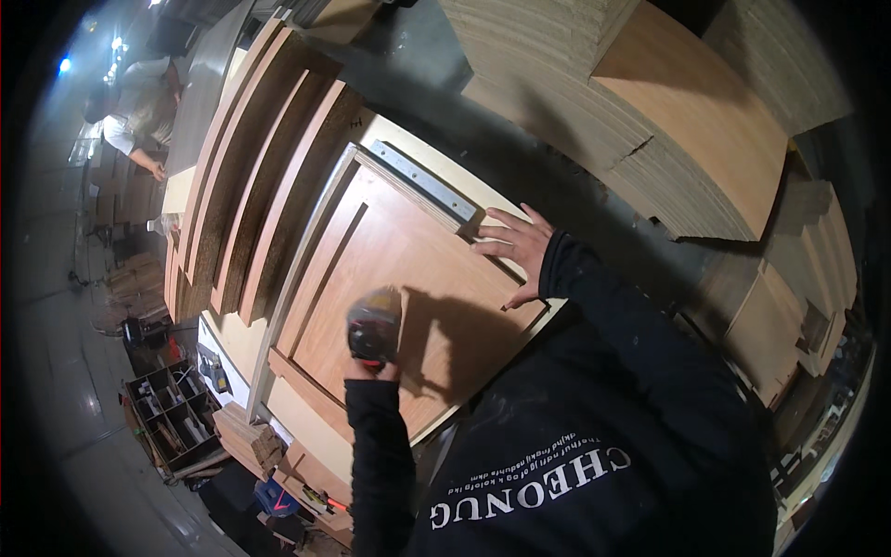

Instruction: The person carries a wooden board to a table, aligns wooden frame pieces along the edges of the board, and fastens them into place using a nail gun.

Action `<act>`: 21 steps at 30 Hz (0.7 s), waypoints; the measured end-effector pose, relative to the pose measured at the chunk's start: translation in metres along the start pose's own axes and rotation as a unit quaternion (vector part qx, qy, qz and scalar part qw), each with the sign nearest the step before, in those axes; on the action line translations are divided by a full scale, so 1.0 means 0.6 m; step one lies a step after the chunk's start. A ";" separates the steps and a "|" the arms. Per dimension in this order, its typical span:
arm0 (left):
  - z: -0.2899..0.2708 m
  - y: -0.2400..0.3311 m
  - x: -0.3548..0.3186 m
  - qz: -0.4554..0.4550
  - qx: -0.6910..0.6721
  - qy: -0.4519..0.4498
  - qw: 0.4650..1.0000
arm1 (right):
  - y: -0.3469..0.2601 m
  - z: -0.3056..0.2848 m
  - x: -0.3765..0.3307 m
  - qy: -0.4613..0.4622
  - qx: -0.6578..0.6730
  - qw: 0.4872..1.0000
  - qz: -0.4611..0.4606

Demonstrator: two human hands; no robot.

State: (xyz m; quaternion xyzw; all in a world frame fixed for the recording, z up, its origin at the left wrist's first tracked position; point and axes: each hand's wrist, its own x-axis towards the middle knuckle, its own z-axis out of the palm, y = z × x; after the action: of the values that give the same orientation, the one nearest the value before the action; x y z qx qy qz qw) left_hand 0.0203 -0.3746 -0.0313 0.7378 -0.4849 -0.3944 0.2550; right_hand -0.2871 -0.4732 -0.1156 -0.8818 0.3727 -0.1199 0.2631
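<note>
Nearest the body, the left hand (376, 370) has its fingers wrapped round a dark power tool (374, 325), blurred, with red parts, above the wooden panel (408, 241), near its middle and toward its lower left edge. Whether the tool touches the wood cannot be told.

The panel, the piece being worked on, lies flat on a larger pale board (302, 422). The right hand (522, 247) grasps nothing; its fingers are spread over the panel's upper right edge, by the right-hand corner.

The work looks to be partway along: the panel is laid in position, a long dark groove or strip (328, 283) runs beside its upper left edge, and a metal bar (422, 179) with holes sits along the upper right edge. What the tool has finished on the face does not show, so how much remains there is unclear; the panel has yet to leave the board.

Beyond the upper left edge stand thick stacked boards (299, 176), and farther off a co-worker (139, 116) leans over another surface
</note>
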 end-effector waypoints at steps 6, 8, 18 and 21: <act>-0.015 -0.001 0.148 0.347 0.317 -0.172 0.866 | -0.012 0.014 0.011 -0.005 -0.045 0.999 0.025; 0.015 0.063 0.157 0.000 0.178 -0.209 0.962 | -0.005 0.009 0.009 -0.023 -0.033 0.999 0.017; 0.052 0.148 0.152 -0.027 0.114 -0.211 0.970 | 0.019 0.021 0.006 0.029 0.092 0.995 0.039; 0.056 0.153 0.146 -0.045 0.077 -0.208 0.974 | 0.017 0.019 0.008 0.004 0.059 0.997 0.039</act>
State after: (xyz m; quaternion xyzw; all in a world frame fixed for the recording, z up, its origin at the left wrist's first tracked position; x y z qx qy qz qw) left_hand -0.0354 -0.4915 -0.0098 0.6780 -0.5227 -0.5117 0.0727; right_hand -0.2852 -0.4783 -0.1305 -0.8487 0.4003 -0.1353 0.3179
